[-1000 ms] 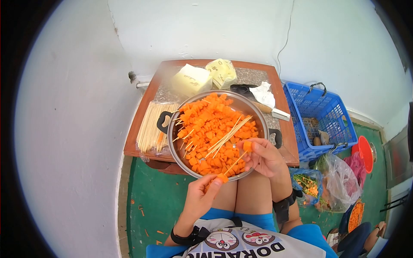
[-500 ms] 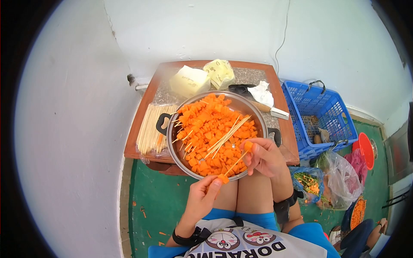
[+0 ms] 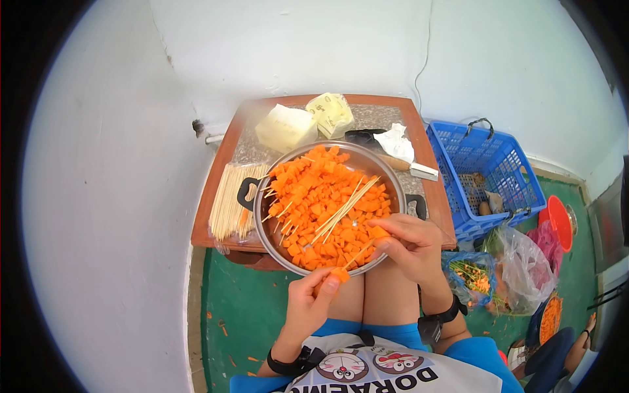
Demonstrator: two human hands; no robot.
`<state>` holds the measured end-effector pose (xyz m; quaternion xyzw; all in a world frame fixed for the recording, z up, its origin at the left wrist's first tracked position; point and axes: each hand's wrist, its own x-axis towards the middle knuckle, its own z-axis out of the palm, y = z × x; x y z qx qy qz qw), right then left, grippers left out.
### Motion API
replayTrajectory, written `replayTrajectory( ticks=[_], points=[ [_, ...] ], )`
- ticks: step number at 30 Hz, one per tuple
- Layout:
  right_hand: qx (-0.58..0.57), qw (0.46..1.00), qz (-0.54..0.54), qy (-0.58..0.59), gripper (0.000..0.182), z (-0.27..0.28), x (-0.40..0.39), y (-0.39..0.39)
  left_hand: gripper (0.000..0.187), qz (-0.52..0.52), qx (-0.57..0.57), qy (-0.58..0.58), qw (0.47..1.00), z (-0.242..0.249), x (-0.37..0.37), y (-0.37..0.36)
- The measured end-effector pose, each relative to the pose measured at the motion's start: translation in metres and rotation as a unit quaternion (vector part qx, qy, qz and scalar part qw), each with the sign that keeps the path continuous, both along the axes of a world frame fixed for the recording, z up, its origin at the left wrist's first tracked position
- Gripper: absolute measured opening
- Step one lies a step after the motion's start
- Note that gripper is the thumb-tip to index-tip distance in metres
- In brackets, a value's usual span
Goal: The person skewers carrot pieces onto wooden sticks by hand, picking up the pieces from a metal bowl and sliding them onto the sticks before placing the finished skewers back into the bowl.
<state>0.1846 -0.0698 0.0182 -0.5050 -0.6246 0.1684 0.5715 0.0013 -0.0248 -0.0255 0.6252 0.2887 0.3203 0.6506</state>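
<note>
Right hand [image 3: 413, 249] rolls over its carrot piece [image 3: 378, 232]

I watch the right fingers, turned over since a second ago, pinch that piece at the far-right end of a skewer [image 3: 356, 258]. The left hand [image 3: 308, 301] remains clamped on carrot at its near-left end, over the pan's [image 3: 375, 164] near rim. I judge the new grip suits pushing; piercing depth I can't tell.
</note>
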Motion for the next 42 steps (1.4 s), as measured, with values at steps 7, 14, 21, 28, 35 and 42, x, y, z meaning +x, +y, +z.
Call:
replayTrajectory(
  ticks=[7, 14, 21, 28, 35, 42],
  points=[
    [-0.087, 0.879, 0.139, 0.448, 0.023, -0.002, -0.003, -0.006, 0.021, 0.098, 0.352, 0.031, 0.93, 0.001, 0.005, 0.002],
    [-0.104, 0.948, 0.018, 0.299, 0.024, 0.012, -0.014, -0.014, 0.019, 0.132, 0.425, 0.064, 0.893, -0.004, 0.005, 0.003],
    [0.028, 0.974, 0.142, 0.175, 0.022, -0.003, -0.003, -0.013, 0.034, -0.244, -0.241, -0.085, 0.935, 0.006, -0.006, 0.008],
    [-0.02, 0.911, 0.272, 0.309, 0.024, 0.01, -0.001, -0.016, 0.044, -0.34, -0.299, -0.13, 0.882, 0.0, -0.003, 0.012],
    [-0.059, 0.882, 0.31, 0.35, 0.024, 0.007, -0.001, -0.013, 0.043, -0.425, -0.411, -0.201, 0.781, -0.012, -0.005, 0.015],
    [-0.034, 0.914, 0.253, 0.316, 0.021, 0.007, 0.001, -0.01, 0.034, -0.269, -0.276, -0.136, 0.913, -0.003, -0.002, 0.008]
  ],
)
